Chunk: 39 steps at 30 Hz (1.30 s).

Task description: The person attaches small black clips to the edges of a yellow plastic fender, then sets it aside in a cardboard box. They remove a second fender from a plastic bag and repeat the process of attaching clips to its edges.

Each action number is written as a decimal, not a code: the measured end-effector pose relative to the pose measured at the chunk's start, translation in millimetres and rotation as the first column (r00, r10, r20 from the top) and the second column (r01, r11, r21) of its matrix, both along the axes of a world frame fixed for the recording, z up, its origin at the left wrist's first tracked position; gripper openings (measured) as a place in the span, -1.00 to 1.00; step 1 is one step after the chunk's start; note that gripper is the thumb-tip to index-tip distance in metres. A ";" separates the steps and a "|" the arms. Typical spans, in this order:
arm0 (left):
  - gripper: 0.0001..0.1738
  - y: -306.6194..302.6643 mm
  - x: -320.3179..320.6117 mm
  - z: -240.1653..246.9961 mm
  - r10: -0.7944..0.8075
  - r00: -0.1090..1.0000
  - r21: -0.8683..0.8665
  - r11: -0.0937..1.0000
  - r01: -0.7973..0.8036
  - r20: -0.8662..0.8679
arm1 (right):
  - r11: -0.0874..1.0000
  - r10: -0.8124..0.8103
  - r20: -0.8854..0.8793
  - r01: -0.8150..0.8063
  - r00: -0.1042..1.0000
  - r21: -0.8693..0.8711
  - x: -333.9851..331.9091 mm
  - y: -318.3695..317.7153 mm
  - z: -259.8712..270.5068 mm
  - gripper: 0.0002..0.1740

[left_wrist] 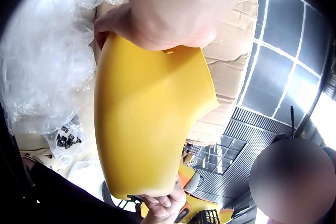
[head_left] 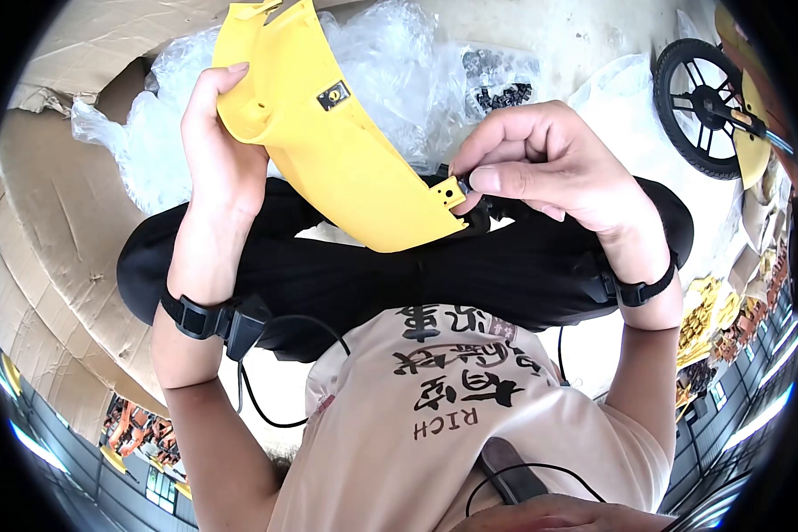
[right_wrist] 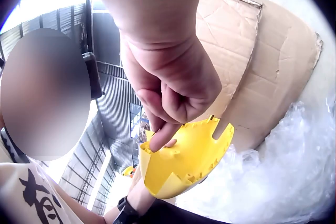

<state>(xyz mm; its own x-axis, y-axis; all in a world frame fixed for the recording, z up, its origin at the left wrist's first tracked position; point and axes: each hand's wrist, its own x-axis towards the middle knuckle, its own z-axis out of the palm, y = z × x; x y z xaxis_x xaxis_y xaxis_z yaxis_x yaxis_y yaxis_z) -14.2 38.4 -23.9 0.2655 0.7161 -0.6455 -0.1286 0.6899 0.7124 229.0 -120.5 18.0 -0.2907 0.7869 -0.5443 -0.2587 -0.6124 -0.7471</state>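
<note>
A curved yellow plastic panel (head_left: 328, 151) is held tilted above the person's lap. My left hand (head_left: 224, 142) grips its upper left edge, thumb over the rim; in the left wrist view the panel's smooth outer face (left_wrist: 142, 113) hangs below that hand. A small dark clip (head_left: 333, 95) sits on the panel's inner side. At the lower right end, a tab with holes (head_left: 449, 192) sticks out. My right hand (head_left: 550, 164) pinches a small dark clip (head_left: 465, 188) right at this tab, largely hidden by thumb and forefinger. In the right wrist view its other fingers are curled.
Beyond the lap lies a clear bag of small black clips (head_left: 501, 89) beside crumpled plastic film (head_left: 381, 62). Cardboard (head_left: 71, 222) covers the left side. A black spoked wheel (head_left: 699, 108) stands at the right, with yellow parts (head_left: 708, 310) nearer the person.
</note>
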 end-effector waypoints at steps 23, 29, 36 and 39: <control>-0.53 -8.1 3.6 -17.5 0.095 0.995 0.109 0.989 -0.096 0.018 | 0.993 -0.080 0.233 0.057 0.969 0.103 -45.9 -17.2 -9.9 -0.81; -0.51 -8.5 4.8 -17.4 0.082 0.996 0.087 0.993 -0.085 0.035 | 0.989 -0.130 -0.003 0.130 0.992 0.070 -48.9 -16.1 -17.6 -0.76; -0.49 -9.4 4.7 -20.6 0.061 0.995 0.095 0.993 -0.068 0.076 | 0.993 -0.106 0.197 0.094 0.975 0.069 -60.8 -20.4 -12.9 -0.77; -0.49 -10.8 7.0 -19.6 0.043 0.997 0.083 0.995 -0.049 0.065 | 0.991 -0.110 0.213 0.091 0.971 0.100 -62.0 -21.4 -14.1 -0.78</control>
